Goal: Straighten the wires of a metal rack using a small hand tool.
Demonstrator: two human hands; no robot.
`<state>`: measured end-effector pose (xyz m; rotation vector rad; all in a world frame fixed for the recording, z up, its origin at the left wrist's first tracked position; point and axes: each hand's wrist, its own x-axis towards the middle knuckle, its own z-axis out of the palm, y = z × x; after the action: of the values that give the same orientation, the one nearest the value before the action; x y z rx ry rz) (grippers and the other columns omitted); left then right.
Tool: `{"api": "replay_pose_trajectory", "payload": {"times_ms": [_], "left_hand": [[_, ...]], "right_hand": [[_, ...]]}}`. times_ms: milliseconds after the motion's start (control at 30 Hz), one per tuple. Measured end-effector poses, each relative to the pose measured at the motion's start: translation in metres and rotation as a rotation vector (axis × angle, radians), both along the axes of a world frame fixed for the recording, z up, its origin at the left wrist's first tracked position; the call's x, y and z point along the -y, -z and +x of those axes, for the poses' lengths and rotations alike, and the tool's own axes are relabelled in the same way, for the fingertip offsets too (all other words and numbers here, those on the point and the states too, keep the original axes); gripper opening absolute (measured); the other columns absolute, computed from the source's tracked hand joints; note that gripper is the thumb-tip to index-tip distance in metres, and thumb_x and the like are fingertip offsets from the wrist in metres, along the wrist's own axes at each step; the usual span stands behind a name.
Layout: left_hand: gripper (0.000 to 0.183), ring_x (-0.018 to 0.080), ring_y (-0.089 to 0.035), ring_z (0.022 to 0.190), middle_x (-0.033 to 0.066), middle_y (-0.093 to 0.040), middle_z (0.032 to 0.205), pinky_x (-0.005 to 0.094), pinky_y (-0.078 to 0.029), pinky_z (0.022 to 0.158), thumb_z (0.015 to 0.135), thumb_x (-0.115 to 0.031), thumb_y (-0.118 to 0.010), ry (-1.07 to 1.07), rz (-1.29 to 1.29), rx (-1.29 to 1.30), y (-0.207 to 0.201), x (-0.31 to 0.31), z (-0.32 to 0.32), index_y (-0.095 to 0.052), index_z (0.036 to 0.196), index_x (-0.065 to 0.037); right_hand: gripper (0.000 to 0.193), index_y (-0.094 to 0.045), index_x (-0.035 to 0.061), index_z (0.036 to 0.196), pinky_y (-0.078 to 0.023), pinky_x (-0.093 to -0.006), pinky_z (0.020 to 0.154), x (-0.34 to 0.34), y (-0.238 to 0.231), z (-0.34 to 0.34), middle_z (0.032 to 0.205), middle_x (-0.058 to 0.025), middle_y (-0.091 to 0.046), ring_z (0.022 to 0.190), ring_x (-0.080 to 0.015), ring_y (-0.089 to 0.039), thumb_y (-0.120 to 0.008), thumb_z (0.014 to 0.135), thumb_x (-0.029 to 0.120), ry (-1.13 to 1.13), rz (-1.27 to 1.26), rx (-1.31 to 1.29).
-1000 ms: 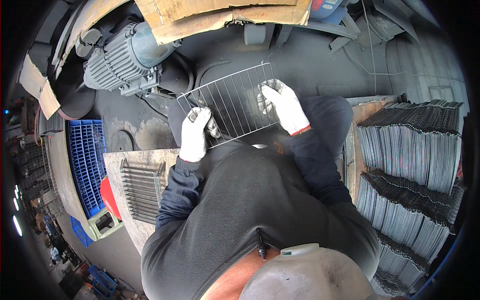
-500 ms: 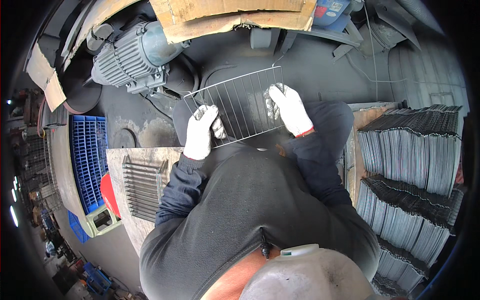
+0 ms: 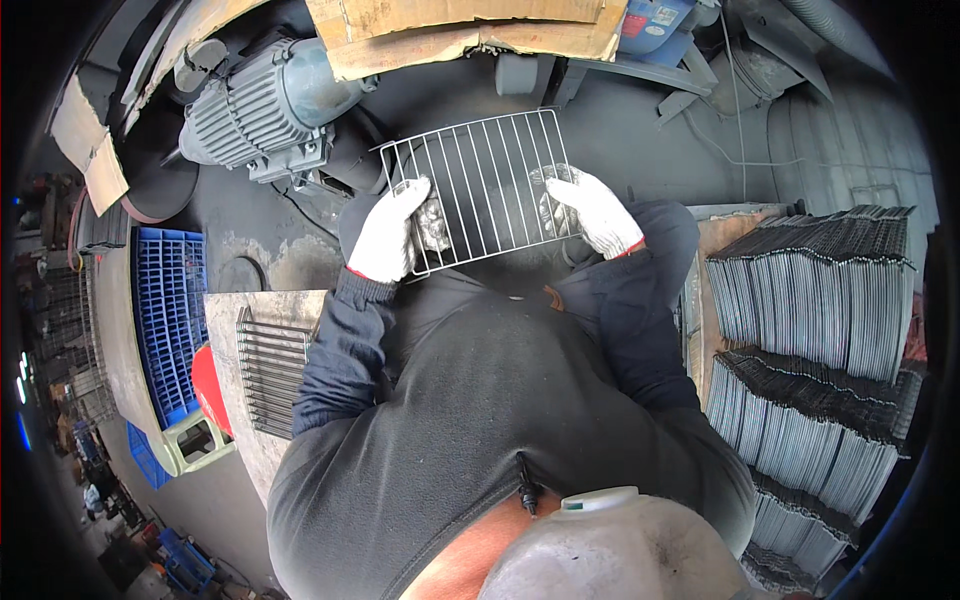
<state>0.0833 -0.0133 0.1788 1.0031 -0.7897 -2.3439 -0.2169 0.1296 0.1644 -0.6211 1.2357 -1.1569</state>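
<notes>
Held rack — motor left, cardboard ahead, wire stacks right

At left, a worn, pale, flat-topped bench stands near a blue plastic lattice crate and a pale green stool; grey floor shows near left, bright white lights farther left.

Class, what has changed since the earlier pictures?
The wire rack has moved up the picture, its left end most, and slants less; the left hand rose with it. Neither it nor the right hand let go. The stacked racks at right stayed put.
</notes>
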Motion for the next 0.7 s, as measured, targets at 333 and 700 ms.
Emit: {"api": "replay_pose_trajectory", "payload": {"times_ms": [333, 700], "left_hand": [[0.024, 0.0193, -0.074, 0.076, 0.0039, -0.076, 0.095, 0.0422, -0.065, 0.070, 0.112, -0.025, -0.062, 0.128, 0.127, -0.189, 0.030, 0.068, -0.021, -0.072, 0.116, -0.004], [0.017, 0.0256, -0.074, 0.077, 0.0095, -0.074, 0.092, 0.0454, -0.066, 0.076, 0.109, -0.020, -0.066, 0.285, 0.327, -0.405, 0.050, 0.072, -0.120, -0.071, 0.107, -0.004]], "right_hand": [[0.030, -0.069, 0.0028, 0.129, -0.055, -0.0285, 0.062, 0.037, -0.016, -0.016, 0.099, -0.0080, -0.076, 0.075, -0.0139, -0.069, -0.069, 0.106, 0.021, 0.263, -0.017, 0.064], [0.033, -0.070, -0.0020, 0.118, -0.046, -0.0266, 0.055, 0.009, -0.060, -0.069, 0.086, -0.0073, -0.073, 0.062, -0.0118, -0.060, -0.064, 0.102, 0.026, 0.368, 0.121, -0.388]]}}
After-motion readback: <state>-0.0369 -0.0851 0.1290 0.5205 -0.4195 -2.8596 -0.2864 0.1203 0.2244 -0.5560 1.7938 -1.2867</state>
